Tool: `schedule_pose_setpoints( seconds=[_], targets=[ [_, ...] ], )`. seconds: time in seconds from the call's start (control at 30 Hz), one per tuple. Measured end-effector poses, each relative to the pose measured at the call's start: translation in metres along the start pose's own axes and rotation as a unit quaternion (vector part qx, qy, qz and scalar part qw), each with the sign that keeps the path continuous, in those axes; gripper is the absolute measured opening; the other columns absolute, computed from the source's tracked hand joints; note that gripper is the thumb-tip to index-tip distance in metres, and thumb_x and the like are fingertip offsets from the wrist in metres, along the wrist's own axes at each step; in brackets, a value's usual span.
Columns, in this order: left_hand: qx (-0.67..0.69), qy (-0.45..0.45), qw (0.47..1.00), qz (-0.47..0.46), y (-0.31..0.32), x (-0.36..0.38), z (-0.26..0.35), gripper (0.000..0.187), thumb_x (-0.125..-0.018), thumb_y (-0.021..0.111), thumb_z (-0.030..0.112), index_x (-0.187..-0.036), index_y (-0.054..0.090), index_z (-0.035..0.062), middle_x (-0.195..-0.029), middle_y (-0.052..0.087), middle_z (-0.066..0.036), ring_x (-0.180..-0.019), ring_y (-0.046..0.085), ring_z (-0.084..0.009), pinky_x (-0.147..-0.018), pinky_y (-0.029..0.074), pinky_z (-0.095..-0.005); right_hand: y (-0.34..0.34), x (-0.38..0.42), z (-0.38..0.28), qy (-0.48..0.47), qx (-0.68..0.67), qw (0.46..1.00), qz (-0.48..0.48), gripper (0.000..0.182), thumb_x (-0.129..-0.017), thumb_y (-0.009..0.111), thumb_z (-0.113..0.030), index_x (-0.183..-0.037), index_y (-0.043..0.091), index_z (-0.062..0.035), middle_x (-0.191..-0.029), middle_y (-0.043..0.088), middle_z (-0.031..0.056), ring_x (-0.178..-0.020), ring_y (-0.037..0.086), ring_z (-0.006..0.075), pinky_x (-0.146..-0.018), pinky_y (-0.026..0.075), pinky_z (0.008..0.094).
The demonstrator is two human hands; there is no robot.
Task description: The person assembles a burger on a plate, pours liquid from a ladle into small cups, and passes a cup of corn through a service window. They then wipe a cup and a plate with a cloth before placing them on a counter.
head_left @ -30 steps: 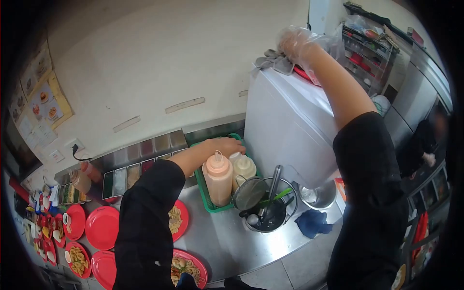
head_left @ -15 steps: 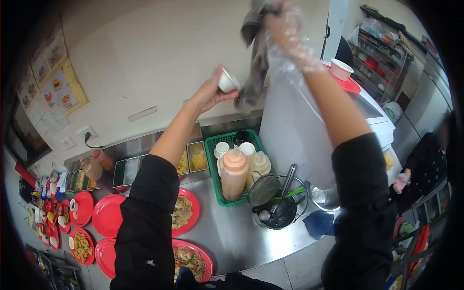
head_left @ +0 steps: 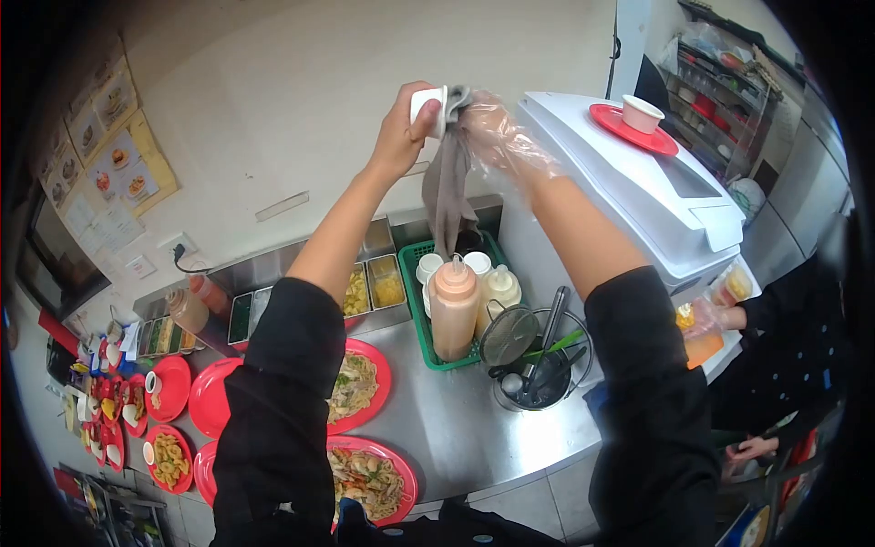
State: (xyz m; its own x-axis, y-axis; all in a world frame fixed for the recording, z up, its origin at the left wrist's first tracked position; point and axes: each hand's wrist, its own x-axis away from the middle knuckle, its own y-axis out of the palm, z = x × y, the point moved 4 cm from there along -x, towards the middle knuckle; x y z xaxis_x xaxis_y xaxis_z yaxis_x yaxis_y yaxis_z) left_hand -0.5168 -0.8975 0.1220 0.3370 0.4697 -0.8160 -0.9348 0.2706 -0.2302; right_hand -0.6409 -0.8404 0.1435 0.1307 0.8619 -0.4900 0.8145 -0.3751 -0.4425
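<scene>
My left hand [head_left: 398, 141] grips a small white cup [head_left: 421, 102], tilted sideways in front of the wall. Its opening faces right, towards my right hand [head_left: 492, 132], which wears a clear plastic glove. Bunched in that gloved hand is a grey cloth [head_left: 445, 187], its top pressed to the cup's mouth and its long end hanging down. Below the cloth stands a green basket [head_left: 445, 363] with a peach-coloured squeeze bottle [head_left: 454, 310], a pale yellow one [head_left: 501, 290] and white-topped containers.
A pot [head_left: 535, 401] with utensils and a strainer [head_left: 510, 334] sits right of the basket. Noodle dishes on red plates [head_left: 386, 365] stand at left. The white appliance [head_left: 574, 137] carries a red plate [head_left: 652, 141] and cup [head_left: 642, 114]. A co-worker [head_left: 775, 337] stands at far right.
My right hand has come down and left with the cloth, and my left hand has risen with the cup, so cloth and cup now meet. The co-worker's arm has reached in at right.
</scene>
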Motion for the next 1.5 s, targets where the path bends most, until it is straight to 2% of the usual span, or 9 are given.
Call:
schedule_pose_setpoints(
  seconds=[0.13,0.37,0.43,0.53,0.63,1.07,1.27,1.43,1.5],
  targets=[
    [0.021,-0.150,0.988,-0.013,0.009,0.009,-0.007,0.050,-0.091,0.045,0.050,-0.113,0.046,0.0044,-0.084,0.057,-0.012,-0.078,0.057,-0.0186,-0.070,0.046,-0.0314,0.012,0.006,0.003,0.022,-0.010,0.994,0.105,0.020,-0.081,0.057,-0.014,-0.095,0.065,-0.0015,-0.089,0.066,0.0138,-0.080,0.062,0.0187,-0.069,0.049,0.0337],
    [-0.180,0.126,0.975,0.046,-0.010,0.030,-0.011,0.045,-0.093,0.045,0.043,-0.113,0.048,0.0036,-0.086,0.058,-0.012,-0.075,0.056,-0.0208,-0.066,0.046,-0.0297,0.017,-0.011,0.026,0.025,0.165,0.982,-0.092,0.031,-0.083,0.052,-0.022,-0.102,0.062,0.0008,-0.099,0.061,0.0223,-0.095,0.059,0.0366,-0.084,0.047,0.0406],
    [-0.162,-0.007,0.982,0.095,-0.015,0.029,-0.020,0.044,-0.092,0.046,0.044,-0.105,0.050,0.0022,-0.090,0.058,-0.015,-0.082,0.059,-0.0269,-0.069,0.048,-0.0354,0.014,-0.003,0.039,-0.191,0.222,0.956,-0.013,0.028,-0.079,0.051,-0.009,-0.103,0.061,-0.0007,-0.100,0.061,0.0217,-0.096,0.059,0.0350,-0.082,0.048,0.0397],
    [0.097,-0.394,0.910,0.085,-0.014,0.034,-0.066,0.042,-0.092,0.043,0.046,-0.103,0.051,0.0069,-0.085,0.057,-0.007,-0.072,0.056,-0.0145,-0.060,0.045,-0.0266,0.011,0.010,-0.013,-0.042,-0.013,0.999,-0.003,0.029,-0.078,0.050,-0.004,-0.104,0.061,-0.0024,-0.097,0.062,0.0201,-0.093,0.059,0.0344,-0.081,0.048,0.0409],
    [0.295,-0.344,0.891,0.009,0.000,0.034,-0.062,0.034,-0.094,0.043,0.041,-0.103,0.053,0.0101,-0.091,0.058,-0.004,-0.077,0.055,-0.0114,-0.058,0.046,-0.0264,0.044,0.025,-0.008,-0.312,0.143,0.938,0.047,0.030,-0.078,0.056,-0.013,-0.107,0.062,-0.0059,-0.106,0.062,0.0138,-0.100,0.058,0.0278,-0.090,0.045,0.0359],
    [0.386,-0.329,0.848,0.154,0.007,0.019,-0.015,0.037,-0.097,0.037,0.029,-0.120,0.045,0.0013,-0.115,0.052,-0.012,-0.108,0.052,-0.0223,-0.087,0.046,-0.0350,0.031,0.005,-0.029,-0.229,0.056,0.970,0.067,0.039,-0.075,0.063,-0.014,-0.114,0.061,-0.0098,-0.092,0.063,0.0156,-0.092,0.060,0.0318,-0.083,0.046,0.0403],
    [0.492,-0.344,0.790,0.123,-0.024,0.032,-0.028,0.041,-0.096,0.032,0.041,-0.102,0.054,0.0068,-0.082,0.056,-0.012,-0.051,0.040,-0.0096,-0.036,0.029,-0.0196,0.021,0.003,0.015,-0.260,0.290,0.917,0.092,0.044,-0.072,0.056,0.000,-0.113,0.061,-0.0154,-0.098,0.062,0.0135,-0.092,0.058,0.0316,-0.084,0.046,0.0398],
    [0.505,-0.446,0.728,-0.127,0.002,0.058,-0.027,0.055,-0.093,0.025,0.051,-0.102,0.051,0.0040,-0.079,0.056,-0.013,-0.047,0.041,-0.0102,-0.031,0.029,-0.0167,-0.001,-0.015,0.030,0.034,-0.021,0.979,0.202,0.044,-0.069,0.058,-0.002,-0.113,0.060,-0.0079,-0.102,0.064,0.0115,-0.099,0.060,0.0249,-0.086,0.046,0.0344],
    [0.475,-0.444,0.759,-0.039,0.008,0.060,-0.013,0.053,-0.092,0.028,0.051,-0.100,0.051,0.0041,-0.080,0.055,-0.012,-0.053,0.045,-0.0115,-0.036,0.034,-0.0187,0.011,-0.024,0.035,-0.295,0.158,0.942,0.007,0.056,-0.069,0.064,-0.009,-0.123,0.050,-0.0053,-0.106,0.063,0.0152,-0.095,0.061,0.0281,-0.082,0.048,0.0340]
  ],
)
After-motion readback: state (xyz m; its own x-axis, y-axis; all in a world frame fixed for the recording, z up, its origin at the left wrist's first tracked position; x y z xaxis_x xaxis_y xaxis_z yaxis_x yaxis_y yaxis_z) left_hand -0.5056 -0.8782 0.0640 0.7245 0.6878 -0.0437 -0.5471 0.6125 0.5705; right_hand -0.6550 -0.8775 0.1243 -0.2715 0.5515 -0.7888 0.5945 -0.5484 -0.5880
